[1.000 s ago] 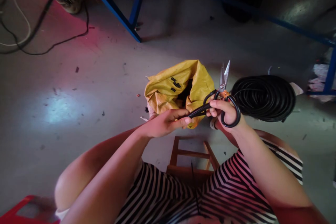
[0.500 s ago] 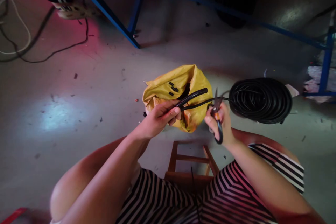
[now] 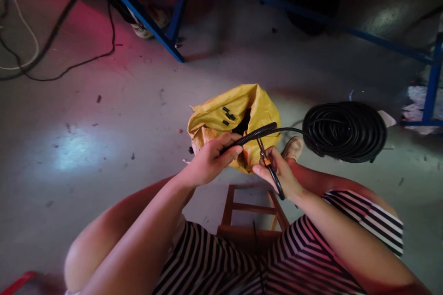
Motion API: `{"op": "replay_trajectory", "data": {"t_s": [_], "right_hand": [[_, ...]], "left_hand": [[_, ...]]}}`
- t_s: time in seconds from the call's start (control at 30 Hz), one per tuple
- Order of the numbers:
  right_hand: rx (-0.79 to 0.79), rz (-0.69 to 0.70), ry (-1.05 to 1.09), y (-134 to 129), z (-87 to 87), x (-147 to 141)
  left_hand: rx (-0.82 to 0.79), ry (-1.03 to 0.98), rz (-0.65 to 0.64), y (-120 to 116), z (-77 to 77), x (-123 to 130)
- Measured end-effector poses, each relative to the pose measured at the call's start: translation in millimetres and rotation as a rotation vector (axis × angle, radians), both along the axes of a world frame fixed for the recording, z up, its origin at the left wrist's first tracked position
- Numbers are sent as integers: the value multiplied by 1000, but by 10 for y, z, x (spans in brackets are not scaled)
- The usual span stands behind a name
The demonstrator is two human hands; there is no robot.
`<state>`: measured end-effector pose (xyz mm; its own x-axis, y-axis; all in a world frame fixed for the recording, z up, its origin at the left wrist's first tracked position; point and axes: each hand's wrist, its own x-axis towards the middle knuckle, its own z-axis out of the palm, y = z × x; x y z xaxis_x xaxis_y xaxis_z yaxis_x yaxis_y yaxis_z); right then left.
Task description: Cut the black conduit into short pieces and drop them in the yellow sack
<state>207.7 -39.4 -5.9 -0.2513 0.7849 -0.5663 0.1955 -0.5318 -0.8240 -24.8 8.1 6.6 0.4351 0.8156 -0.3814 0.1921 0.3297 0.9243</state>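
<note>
My left hand (image 3: 216, 154) is closed round a short black corrugated tube (image 3: 258, 133) and the thin black tubing alongside it, over a yellow bag (image 3: 266, 101). From there the tubing (image 3: 290, 129) runs right to a black coil (image 3: 346, 131) on the floor. My right hand (image 3: 278, 170) grips scissors (image 3: 266, 162) with black handles and an orange part near the pivot. Their blades point up and meet the tubing beneath the corrugated piece; whether they are closed on it is hard to tell. Several small cut black pieces (image 3: 228, 114) lie on the bag.
A blue metal frame (image 3: 178, 18) stands ahead, with another person's shoe (image 3: 141, 31) behind its leg. Cables (image 3: 86, 61) lie on the floor at left. A wooden stool (image 3: 254, 209) is between my legs. White and pink wrapped material (image 3: 418, 101) sits at far right.
My right hand has brought the scissors left, up to the tubing beside my left hand. The corrugated tube's far end has dipped slightly. The other person's foot has shifted right.
</note>
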Motion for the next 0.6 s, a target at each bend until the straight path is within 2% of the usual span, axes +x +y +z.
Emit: {"op": "replay_trajectory", "data": {"t_s": [0.4, 0.6], "right_hand": [[-9, -39, 55, 104, 72, 59], [-6, -14, 44, 71, 12, 81]], "left_hand": [[41, -1, -17, -23, 88, -4], [-12, -10, -38, -43, 79, -23]]}}
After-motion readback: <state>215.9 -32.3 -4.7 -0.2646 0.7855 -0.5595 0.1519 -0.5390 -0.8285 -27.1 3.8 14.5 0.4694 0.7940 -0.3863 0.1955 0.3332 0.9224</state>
